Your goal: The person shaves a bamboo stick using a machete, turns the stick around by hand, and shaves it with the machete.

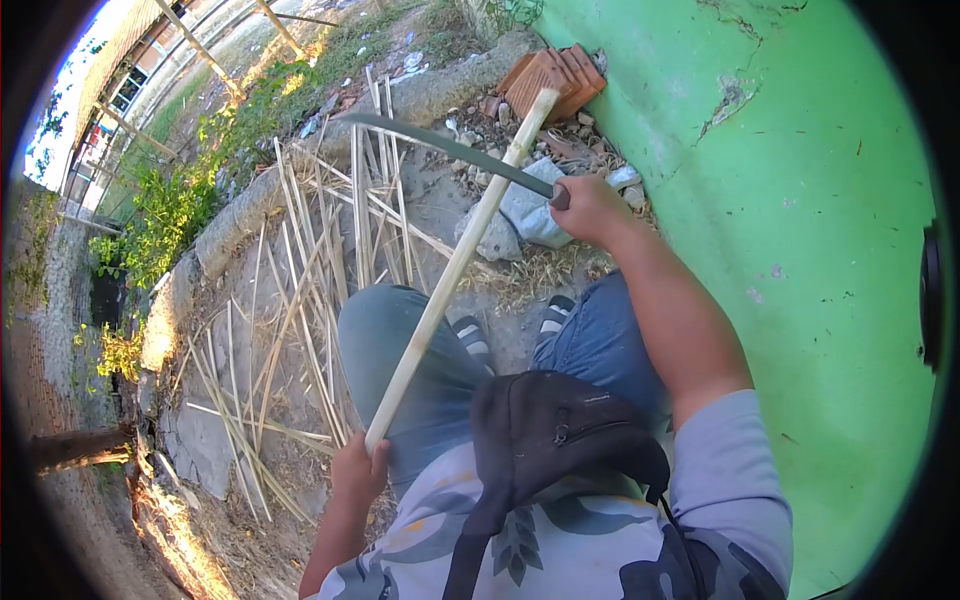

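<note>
My left hand (357, 470) is closed around the lower end of a long, pale split bamboo piece (455, 265), by my left thigh. The piece slants up and away over my knee toward the roof tiles. In my right hand (592, 210) is the handle of a machete (455, 150) with a long, dark, slightly curved blade. That blade points left and crosses the bamboo in its upper part, a little below the far end. My right fingers wrap the handle just right of the bamboo.
Many thin bamboo strips (300, 280) lie scattered on the ground to the left. Ahead are stacked clay roof tiles (560, 82), rubble and a pale stone block (535, 205). A green wall (800, 300) runs close along my right. A black bag (560, 420) hangs at my front.
</note>
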{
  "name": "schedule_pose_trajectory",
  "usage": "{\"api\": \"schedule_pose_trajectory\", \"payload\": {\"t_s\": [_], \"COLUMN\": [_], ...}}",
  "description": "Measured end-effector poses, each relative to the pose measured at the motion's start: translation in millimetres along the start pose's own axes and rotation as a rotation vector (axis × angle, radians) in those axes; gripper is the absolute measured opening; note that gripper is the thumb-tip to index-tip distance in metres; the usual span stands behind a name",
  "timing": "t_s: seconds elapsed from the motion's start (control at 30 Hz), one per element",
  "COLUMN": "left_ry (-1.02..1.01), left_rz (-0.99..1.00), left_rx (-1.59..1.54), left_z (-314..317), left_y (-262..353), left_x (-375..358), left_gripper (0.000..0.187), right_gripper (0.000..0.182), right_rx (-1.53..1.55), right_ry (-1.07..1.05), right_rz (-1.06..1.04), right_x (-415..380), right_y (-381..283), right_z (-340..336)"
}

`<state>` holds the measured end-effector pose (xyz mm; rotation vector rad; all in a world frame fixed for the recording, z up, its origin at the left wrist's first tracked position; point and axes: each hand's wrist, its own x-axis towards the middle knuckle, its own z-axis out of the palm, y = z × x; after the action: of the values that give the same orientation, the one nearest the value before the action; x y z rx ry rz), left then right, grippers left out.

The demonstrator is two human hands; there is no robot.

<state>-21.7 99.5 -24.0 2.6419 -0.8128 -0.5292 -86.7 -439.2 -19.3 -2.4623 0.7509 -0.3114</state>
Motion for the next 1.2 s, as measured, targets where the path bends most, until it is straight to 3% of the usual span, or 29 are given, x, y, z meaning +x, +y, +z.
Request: {"api": "schedule_pose_trajectory", "payload": {"t_s": [0.03, 0.17, 0.3, 0.57, 0.7, 0.8, 0.83, 0.93, 1.2], "left_ry": [-0.002, -0.012, -0.023, -0.037, -0.025, -0.03, -0.034, -0.019, 0.028], "left_rz": [-0.013, 0.0, -0.028, -0.02, 0.027, 0.0, -0.008, -0.004, 0.005], "left_rx": [0.037, -0.025, -0.044, 0.02, -0.03, -0.053, -0.037, -0.008, 0.001], "left_z": [3, 5, 7, -2, 4, 6, 7, 3, 12], "left_y": [-4, -6, -7, -2, -6, -9, -11, -11, -9], "left_x": [-1, 7, 1, -1, 4, 4, 0, 6, 3], "left_gripper": [0.048, 0.05, 0.05, 0.047, 0.047, 0.048, 0.048, 0.05, 0.056], "right_gripper": [0.017, 0.014, 0.016, 0.015, 0.013, 0.012, 0.013, 0.017, 0.015], "right_rx": [0.0, -0.238, 0.022, -0.017, -0.22, -0.077, 0.014, 0.154, 0.028], "right_ry": [0.009, -0.08, 0.077, 0.033, -0.041, -0.037, 0.009, 0.282, 0.154], "right_rz": [-0.139, -0.307, 0.087, -0.05, -0.331, -0.109, 0.025, 0.157, -0.095], "right_x": [-5, -19, 19, -7, -15, 2, 11, 22, -3], "right_y": [-5, -33, 27, -4, -19, 9, 21, 43, 7], "right_z": [0, -8, 0, -11, -14, -13, -10, 2, -10]}}
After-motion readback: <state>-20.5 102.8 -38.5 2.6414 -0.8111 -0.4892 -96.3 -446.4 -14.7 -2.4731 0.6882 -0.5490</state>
